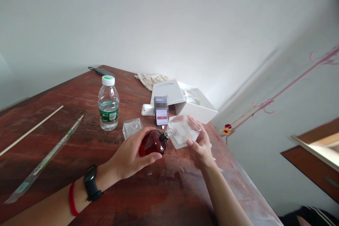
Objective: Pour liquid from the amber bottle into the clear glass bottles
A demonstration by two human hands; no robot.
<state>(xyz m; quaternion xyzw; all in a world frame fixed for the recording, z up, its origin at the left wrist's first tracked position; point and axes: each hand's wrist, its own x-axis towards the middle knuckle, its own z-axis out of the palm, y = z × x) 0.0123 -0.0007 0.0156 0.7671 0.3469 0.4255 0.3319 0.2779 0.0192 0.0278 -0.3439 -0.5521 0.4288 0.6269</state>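
My left hand (131,157) is wrapped round a rounded glass bottle (151,143) that looks dark red. In my right hand (202,150) is a clear, square-sided glass bottle (184,131), tipped on its side with its threaded neck pointing left. That neck meets a short black ribbed piece (163,136) at the red bottle's mouth; whether they are joined I cannot tell. Just beyond my left hand lies a clear square glass piece (129,128), partly covered by the hand. A phone (161,113) with a lit screen leans upright behind both bottles.
A part-filled water bottle (108,107) stands left of the phone. One bare wooden stick (34,129) and a wrapped one (50,157) lie at the left. Behind are an opened white box (168,91), a cloth (149,80) and a dark flat device (102,71). Wet patches mark the table.
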